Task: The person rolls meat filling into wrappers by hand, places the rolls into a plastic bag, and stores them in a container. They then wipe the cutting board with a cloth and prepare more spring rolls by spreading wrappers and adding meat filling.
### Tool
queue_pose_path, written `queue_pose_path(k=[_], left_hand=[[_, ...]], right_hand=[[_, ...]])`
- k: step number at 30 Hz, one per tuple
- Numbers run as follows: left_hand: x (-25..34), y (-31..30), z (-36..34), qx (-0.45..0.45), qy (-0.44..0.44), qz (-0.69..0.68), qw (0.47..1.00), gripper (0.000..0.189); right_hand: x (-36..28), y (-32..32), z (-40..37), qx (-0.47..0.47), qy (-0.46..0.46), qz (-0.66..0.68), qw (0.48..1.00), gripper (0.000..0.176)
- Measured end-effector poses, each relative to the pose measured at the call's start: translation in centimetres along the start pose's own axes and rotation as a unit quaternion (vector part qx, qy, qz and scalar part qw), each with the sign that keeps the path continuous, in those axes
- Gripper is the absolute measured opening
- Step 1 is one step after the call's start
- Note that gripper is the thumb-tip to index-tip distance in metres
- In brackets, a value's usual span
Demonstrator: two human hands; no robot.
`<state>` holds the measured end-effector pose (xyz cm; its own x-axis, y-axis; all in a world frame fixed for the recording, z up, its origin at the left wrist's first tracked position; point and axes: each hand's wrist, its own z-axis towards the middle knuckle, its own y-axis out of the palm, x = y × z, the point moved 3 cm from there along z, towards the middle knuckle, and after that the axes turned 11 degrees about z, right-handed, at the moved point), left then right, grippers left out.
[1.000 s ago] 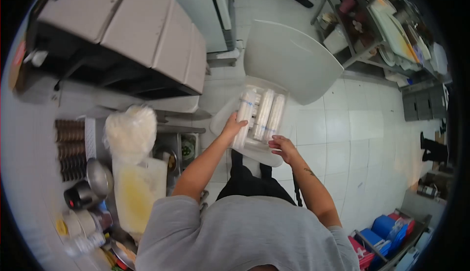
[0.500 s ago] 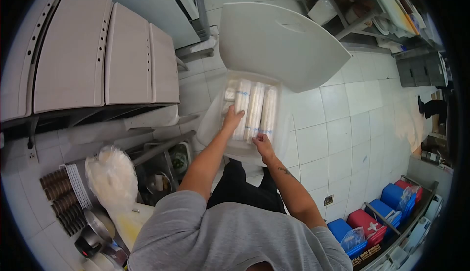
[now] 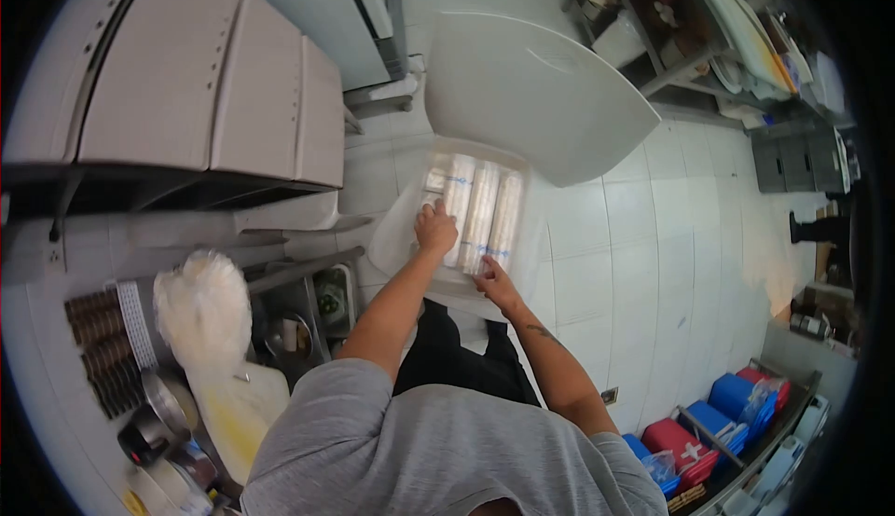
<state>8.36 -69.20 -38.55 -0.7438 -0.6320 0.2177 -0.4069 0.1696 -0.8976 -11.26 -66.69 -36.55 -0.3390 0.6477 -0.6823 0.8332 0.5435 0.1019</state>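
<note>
Inside a pale plastic bin (image 3: 438, 285) lie long white sleeves wrapped in clear plastic with blue markings; what is stacked in them is too small to make out. My left hand (image 3: 435, 229) rests over the left side of the bin, fingers spread, beside the left sleeve (image 3: 459, 199). Smaller white packs (image 3: 434, 180) show just beyond its fingertips. My right hand (image 3: 497, 283) is at the near ends of the middle sleeve (image 3: 481, 208) and the right sleeve (image 3: 506, 213), its thumb and forefinger apart and touching the wrapping.
The bin's large lid (image 3: 531, 87) stands open at the far side. Beige cabinet panels (image 3: 158, 68) rise at the left. A sink (image 3: 289, 330) and a bulging plastic bag (image 3: 203, 306) are at the lower left. Red and blue boxes (image 3: 676, 446) line a rack at the lower right.
My left hand has shifted left off the left sleeve, its fingers now spread at the sleeve's side. My right hand has moved slightly left and down. The view has tilted a little.
</note>
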Motion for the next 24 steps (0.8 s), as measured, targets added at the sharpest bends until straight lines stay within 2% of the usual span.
queue_pose_path(k=[3,5,7,8,10,14,18,20,22,24], left_hand=[[0.8,-2.8,-3.1,-0.001,0.029,0.044,0.999,0.064],[0.9,-1.4,-5.4,0.009,0.079,0.074,0.994,0.056],[1.3,-3.7,-9.6,-0.061,0.109,0.018,0.992,0.044],[1.2,-5.3,-12.5,-0.067,0.114,-0.010,0.991,0.039],[0.6,-7.7,-18.7,-0.066,0.113,-0.058,0.990,0.033],[-2.4,-12.6,-30.8,-0.030,0.059,-0.151,0.986,0.033],[-7.0,-15.8,-43.9,0.082,-0.096,-0.231,0.965,0.035],[-9.1,-17.2,-51.2,0.194,-0.190,-0.219,0.937,0.032],[-12.0,-17.0,-58.5,0.270,-0.313,-0.202,0.888,0.028],[-14.9,-17.2,-65.6,0.292,-0.472,-0.175,0.813,0.025]], right_hand=[[-0.7,-0.4,-1.3,-0.046,-0.017,-0.051,0.998,0.077],[-2.2,0.0,-2.6,-0.078,-0.013,-0.101,0.992,0.078],[-3.6,0.8,-4.2,-0.109,0.006,-0.165,0.980,0.076],[-3.6,1.4,-4.4,-0.165,-0.012,-0.172,0.971,0.078],[-2.7,2.4,-3.6,-0.288,-0.039,-0.191,0.938,0.083],[-3.6,6.8,-5.9,-0.387,-0.026,-0.400,0.830,0.090],[-3.0,12.5,-10.1,-0.467,-0.010,-0.540,0.700,0.092],[-1.7,15.0,-12.9,-0.505,-0.013,-0.576,0.642,0.093],[0.1,17.5,-16.4,-0.554,-0.003,-0.599,0.579,0.091],[2.5,19.1,-19.2,-0.613,0.013,-0.598,0.517,0.092]])
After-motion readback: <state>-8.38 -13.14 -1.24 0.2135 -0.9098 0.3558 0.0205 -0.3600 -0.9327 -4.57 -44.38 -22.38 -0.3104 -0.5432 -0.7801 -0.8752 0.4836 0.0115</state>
